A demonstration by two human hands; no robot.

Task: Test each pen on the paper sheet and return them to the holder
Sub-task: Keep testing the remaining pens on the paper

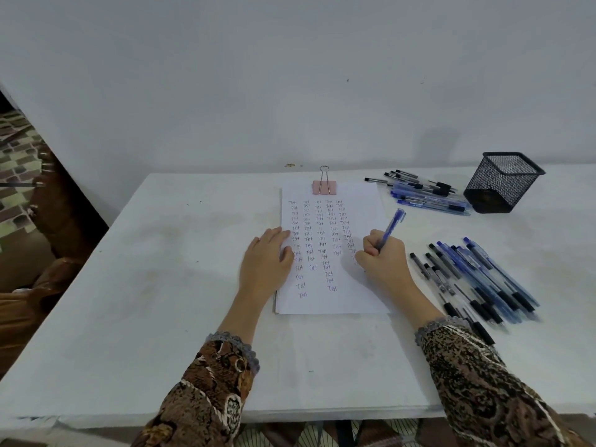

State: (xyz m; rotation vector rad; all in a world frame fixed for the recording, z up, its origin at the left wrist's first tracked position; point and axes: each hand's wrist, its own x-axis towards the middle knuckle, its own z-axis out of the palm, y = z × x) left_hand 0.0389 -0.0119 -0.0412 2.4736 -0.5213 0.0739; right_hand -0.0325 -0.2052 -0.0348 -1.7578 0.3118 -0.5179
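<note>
A white paper sheet lies mid-table, covered with several columns of the handwritten word "Test". My right hand grips a blue pen in a writing hold, its tip down on the sheet's right side and hidden by my fingers. My left hand lies flat, fingers straight, pressing the sheet's left edge. A black mesh holder stands at the back right; I cannot see any pens in it. One pile of pens lies left of the holder. A larger pile of pens lies right of my right hand.
A pink binder clip clamps the top edge of the sheet. The white table meets a plain wall at the back. Past the table's left edge stands dark wooden furniture over a patterned floor.
</note>
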